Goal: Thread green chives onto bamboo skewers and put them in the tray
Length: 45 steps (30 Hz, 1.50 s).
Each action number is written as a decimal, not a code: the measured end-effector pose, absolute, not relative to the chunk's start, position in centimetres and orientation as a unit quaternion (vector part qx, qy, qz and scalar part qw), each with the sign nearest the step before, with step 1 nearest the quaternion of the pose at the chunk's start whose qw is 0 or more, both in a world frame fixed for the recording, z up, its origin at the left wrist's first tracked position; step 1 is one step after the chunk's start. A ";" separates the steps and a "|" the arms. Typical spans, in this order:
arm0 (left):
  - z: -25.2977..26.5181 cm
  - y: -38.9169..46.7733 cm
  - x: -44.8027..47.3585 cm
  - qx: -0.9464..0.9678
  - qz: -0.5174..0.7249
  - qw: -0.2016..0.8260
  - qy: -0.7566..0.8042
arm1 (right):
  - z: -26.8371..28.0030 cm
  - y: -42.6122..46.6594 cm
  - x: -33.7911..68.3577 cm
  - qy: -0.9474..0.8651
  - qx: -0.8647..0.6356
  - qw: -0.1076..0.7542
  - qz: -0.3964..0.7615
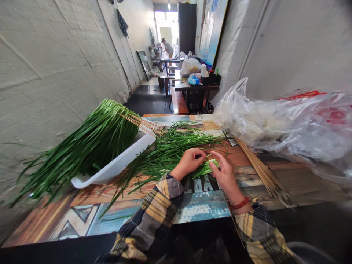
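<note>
Over the middle of the table, my left hand (190, 162) is closed, thumb and fingertips pinched together at some green garlic chives (205, 168). Facing it, my right hand (224, 173) has its thumb at the pale cut ends of those stalks. A thin bamboo skewer (235, 223) runs from under the right palm toward my lap; its upper end is hidden. Loose chives (176, 146) lie spread behind and left of my hands. A large bundle of chives (110, 128) leans on a white tray (115, 165), and several threaded skewers (143, 123) rest at its far end.
Plain bamboo skewers (261, 172) lie in a bunch to the right. Behind them, clear plastic bags (291, 117) with pale contents cover the table's right side. A wall stands close on the left. Farther off are another table (192, 87), a bench (178, 101) and a bending person (167, 47).
</note>
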<state>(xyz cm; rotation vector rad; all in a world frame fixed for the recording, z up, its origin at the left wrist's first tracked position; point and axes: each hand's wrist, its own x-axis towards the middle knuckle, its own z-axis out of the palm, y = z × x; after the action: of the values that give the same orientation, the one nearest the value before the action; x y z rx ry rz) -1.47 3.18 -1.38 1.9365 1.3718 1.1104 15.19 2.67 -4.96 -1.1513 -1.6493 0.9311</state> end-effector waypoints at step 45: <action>-1.2 3.3 -1.9 0.722 0.335 0.121 0.593 | -5.0 2.8 15.4 -0.681 -0.488 0.400 0.371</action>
<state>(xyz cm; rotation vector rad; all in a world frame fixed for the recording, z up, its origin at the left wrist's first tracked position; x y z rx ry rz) -1.93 3.34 -1.22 2.1077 1.7326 0.9780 15.37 2.80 -5.02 -1.2341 -1.7225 0.9396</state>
